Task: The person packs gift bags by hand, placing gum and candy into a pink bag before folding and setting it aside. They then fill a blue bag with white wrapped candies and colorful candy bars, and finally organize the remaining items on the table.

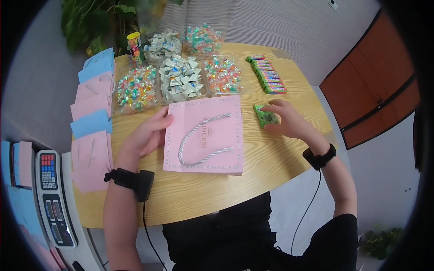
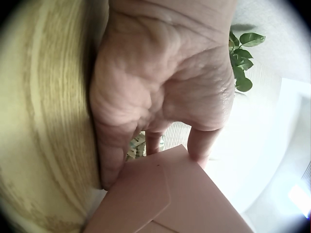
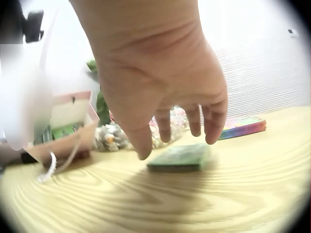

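My left hand (image 1: 153,130) holds a pink paper gift bag (image 1: 217,106) by its left edge, thumb on the front. The bag lies on its side with "PRINCESS" lettering and a silver rope handle (image 1: 181,151). In the left wrist view, the bag's corner (image 2: 146,189) sits between thumb and fingers. My right hand (image 1: 291,119) is over a flat green box (image 1: 261,118), fingers spread and pointing down. In the right wrist view, the green box (image 3: 180,158) rests on the table below the fingertips. Some green contents (image 3: 65,131) show inside the bag's mouth.
Clear trays of wrapped candies (image 1: 135,90) and white packets (image 1: 181,79) stand behind the bag. A row of colourful small packs (image 1: 270,79) lies at the back right. Pink and blue bags (image 1: 90,124) line the left edge, beside a scale (image 1: 56,198).
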{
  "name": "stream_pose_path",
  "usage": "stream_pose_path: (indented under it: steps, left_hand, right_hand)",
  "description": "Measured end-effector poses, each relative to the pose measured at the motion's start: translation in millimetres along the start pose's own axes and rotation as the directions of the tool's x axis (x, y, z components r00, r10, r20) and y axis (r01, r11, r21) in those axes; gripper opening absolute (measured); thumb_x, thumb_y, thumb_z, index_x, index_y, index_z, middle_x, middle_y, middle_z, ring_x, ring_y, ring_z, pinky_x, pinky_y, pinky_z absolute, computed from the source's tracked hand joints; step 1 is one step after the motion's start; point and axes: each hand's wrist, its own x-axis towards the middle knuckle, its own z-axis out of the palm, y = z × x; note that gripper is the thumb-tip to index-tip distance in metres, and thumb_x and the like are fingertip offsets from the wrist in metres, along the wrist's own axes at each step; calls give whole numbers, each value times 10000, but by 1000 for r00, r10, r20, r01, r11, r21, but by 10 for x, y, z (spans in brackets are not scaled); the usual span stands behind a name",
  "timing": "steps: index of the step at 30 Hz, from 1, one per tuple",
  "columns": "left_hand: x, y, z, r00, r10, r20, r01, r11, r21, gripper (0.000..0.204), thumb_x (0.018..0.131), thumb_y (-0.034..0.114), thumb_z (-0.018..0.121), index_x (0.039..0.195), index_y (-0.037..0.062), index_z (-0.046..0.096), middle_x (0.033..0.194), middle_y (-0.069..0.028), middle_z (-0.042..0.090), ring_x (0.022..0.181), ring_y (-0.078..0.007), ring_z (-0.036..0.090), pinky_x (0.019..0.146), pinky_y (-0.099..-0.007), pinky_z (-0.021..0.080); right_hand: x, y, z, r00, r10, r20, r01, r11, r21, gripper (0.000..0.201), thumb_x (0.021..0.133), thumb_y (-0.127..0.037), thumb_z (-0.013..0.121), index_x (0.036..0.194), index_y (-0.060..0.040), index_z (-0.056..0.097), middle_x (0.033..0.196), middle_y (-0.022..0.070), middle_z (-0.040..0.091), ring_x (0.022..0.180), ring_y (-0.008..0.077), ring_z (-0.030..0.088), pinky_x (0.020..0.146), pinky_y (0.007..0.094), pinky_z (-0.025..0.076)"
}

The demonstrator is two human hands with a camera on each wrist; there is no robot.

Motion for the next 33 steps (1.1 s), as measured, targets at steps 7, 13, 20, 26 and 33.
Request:
stream_pose_path:
  steps: [7, 13, 20, 26, 33]
  left_hand:
    - [-3, -12, -32, 1000, -22, 0, 22, 1000, -3, 715, 919, 302, 645, 1482, 39, 290, 1439, -97, 445, 1309, -217, 459, 1080, -386, 382]
    - [-20, 0, -12, 1000, 10, 9, -10, 1000, 4, 688, 930, 303, 630, 1477, 47, 300, 1431, -98, 453, 1299, -210, 469, 1070, -377, 395]
    - [-7, -8, -15, 1000, -19, -22, 18, 999, -33, 659, 937, 265, 610, 1470, 39, 294, 1419, -105, 459, 1284, -217, 486, 1067, -380, 408]
    - [-12, -1, -6, 1000, 3, 13, -3, 999, -49, 675, 935, 253, 612, 1473, 22, 275, 1418, -113, 459, 1283, -225, 489, 1062, -378, 420]
    - [-25, -6, -29, 1000, -15, -2, 15, 1000, -21, 680, 932, 283, 627, 1468, 25, 297, 1416, -107, 461, 1295, -214, 473, 1082, -377, 389]
  right_hand:
    - [33, 14, 16, 992, -90, 94, 112, 958, -266, 483, 806, -227, 730, 1262, -135, 601, 1208, 165, 627, 986, 341, 643, 847, 419, 520]
    - [-32, -43, -41, 974, -152, -166, 76, 917, -392, 266, 831, -148, 666, 1080, -61, 624, 884, 158, 652, 768, 321, 646, 671, 415, 505]
    - [-262, -690, -79, 767, -429, -477, 511, 858, 50, 188, 872, -62, 619, 1053, -16, 635, 874, 138, 607, 752, 267, 593, 638, 330, 457]
    - [-171, -1118, 229, 952, -189, -242, 292, 801, 523, 196, 913, -54, 591, 1103, -20, 629, 939, 144, 617, 791, 279, 620, 661, 342, 511]
    - [-135, -1201, 409, 908, -408, -91, 398, 777, 488, 180, 814, -17, 610, 986, -43, 657, 792, 162, 655, 692, 343, 647, 621, 364, 523]
